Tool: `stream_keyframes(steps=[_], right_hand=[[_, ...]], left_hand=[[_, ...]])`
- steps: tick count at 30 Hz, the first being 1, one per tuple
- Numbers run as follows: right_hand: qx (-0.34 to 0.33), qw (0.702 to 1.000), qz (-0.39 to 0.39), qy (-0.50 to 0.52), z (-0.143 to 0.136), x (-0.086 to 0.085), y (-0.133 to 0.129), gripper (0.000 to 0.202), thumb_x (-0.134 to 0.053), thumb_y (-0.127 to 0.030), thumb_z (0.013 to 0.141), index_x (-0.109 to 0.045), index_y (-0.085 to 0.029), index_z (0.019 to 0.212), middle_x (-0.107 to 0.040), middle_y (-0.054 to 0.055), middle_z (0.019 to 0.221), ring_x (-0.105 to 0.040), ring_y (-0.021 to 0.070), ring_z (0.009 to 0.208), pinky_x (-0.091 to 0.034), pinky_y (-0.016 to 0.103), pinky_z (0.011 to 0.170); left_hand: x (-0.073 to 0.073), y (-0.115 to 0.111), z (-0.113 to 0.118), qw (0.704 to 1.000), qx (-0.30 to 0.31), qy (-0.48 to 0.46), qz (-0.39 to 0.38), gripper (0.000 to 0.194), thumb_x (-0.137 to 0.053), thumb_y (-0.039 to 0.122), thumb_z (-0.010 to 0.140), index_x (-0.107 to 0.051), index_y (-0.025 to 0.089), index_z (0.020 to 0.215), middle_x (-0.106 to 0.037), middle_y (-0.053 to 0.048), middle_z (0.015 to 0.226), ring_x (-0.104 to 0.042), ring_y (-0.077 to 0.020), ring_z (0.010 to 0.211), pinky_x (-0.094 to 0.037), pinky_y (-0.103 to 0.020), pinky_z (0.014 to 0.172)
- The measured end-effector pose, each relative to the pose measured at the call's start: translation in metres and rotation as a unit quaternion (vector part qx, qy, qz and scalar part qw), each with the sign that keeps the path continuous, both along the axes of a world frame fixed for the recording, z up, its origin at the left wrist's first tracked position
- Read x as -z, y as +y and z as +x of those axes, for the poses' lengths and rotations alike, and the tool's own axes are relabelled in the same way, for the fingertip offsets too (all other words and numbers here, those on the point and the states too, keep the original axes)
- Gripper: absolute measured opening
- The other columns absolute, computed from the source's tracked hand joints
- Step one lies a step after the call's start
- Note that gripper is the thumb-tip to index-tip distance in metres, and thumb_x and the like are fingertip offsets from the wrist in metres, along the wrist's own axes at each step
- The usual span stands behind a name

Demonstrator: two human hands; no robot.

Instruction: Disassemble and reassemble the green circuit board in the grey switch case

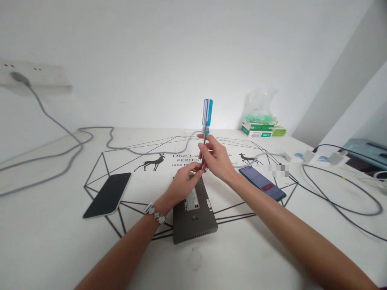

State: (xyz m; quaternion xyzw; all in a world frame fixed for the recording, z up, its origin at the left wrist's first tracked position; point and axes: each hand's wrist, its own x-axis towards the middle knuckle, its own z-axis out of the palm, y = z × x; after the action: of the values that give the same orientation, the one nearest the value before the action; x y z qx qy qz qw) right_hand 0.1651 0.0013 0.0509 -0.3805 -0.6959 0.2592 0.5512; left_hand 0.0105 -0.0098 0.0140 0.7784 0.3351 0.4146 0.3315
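A screwdriver (207, 112) with a clear and blue handle stands upright above the far end of a dark grey flat box-shaped device (195, 223). My right hand (215, 155) has its fingers closed round the metal shaft, below the handle. Lower down, my left hand (188, 181) pinches near the shaft's bottom end, over the device's far part. The tip and whatever it touches are hidden by my fingers. A pale label (192, 201) shows on the device's top.
A black phone-like slab (109, 195) lies left, a lit phone (262, 184) right. Grey cable (130, 152) crosses the table (60, 241) behind. Small boxes (256, 128) and a plastic bag stand at the back right. A power strip (313, 157) with cables lies far right.
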Motion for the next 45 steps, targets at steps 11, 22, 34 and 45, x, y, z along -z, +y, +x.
stream_keyframes(steps=[11, 22, 34, 45], right_hand=[[0.005, 0.995, 0.031, -0.092, 0.006, 0.004, -0.016, 0.043, -0.045, -0.044, 0.100, -0.055, -0.024, 0.138, -0.066, 0.002, 0.074, -0.061, 0.0155, 0.057, -0.049, 0.026, 0.056], [0.003, 0.997, 0.016, -0.077, 0.010, 0.011, -0.020, 0.044, -0.046, -0.045, 0.100, -0.055, -0.025, 0.137, -0.067, 0.002, 0.076, -0.062, 0.0158, 0.060, -0.050, 0.025, 0.057], [0.014, 0.998, 0.012, -0.058, 0.014, 0.014, -0.024, 0.041, -0.052, -0.045, 0.096, -0.057, -0.026, 0.132, -0.065, 0.002, 0.081, -0.064, 0.0151, 0.062, -0.050, 0.024, 0.053], [0.026, 0.999, -0.008, 0.042, 0.013, 0.024, -0.019, 0.024, -0.063, -0.042, 0.089, -0.063, -0.020, 0.099, -0.073, 0.004, 0.083, -0.067, 0.0148, 0.062, -0.054, 0.025, 0.054]], left_hand=[[0.000, 0.001, -0.006, 0.995, -0.011, 0.093, 0.042, 0.023, -0.053, 0.030, 0.093, -0.071, 0.016, 0.091, -0.073, -0.004, 0.088, -0.064, -0.0188, 0.082, -0.051, -0.029, 0.075], [0.002, 0.000, -0.005, 0.992, -0.013, 0.113, 0.048, 0.018, -0.055, 0.027, 0.091, -0.071, 0.017, 0.091, -0.075, -0.004, 0.091, -0.066, -0.0187, 0.082, -0.052, -0.029, 0.078], [0.004, 0.001, -0.004, 0.992, -0.019, 0.114, 0.047, 0.016, -0.056, 0.027, 0.090, -0.070, 0.018, 0.089, -0.075, -0.003, 0.089, -0.066, -0.0185, 0.081, -0.053, -0.030, 0.080], [0.004, -0.001, -0.003, 0.994, -0.016, 0.098, 0.041, 0.015, -0.056, 0.025, 0.090, -0.068, 0.017, 0.094, -0.074, -0.005, 0.094, -0.066, -0.0189, 0.084, -0.053, -0.030, 0.080]])
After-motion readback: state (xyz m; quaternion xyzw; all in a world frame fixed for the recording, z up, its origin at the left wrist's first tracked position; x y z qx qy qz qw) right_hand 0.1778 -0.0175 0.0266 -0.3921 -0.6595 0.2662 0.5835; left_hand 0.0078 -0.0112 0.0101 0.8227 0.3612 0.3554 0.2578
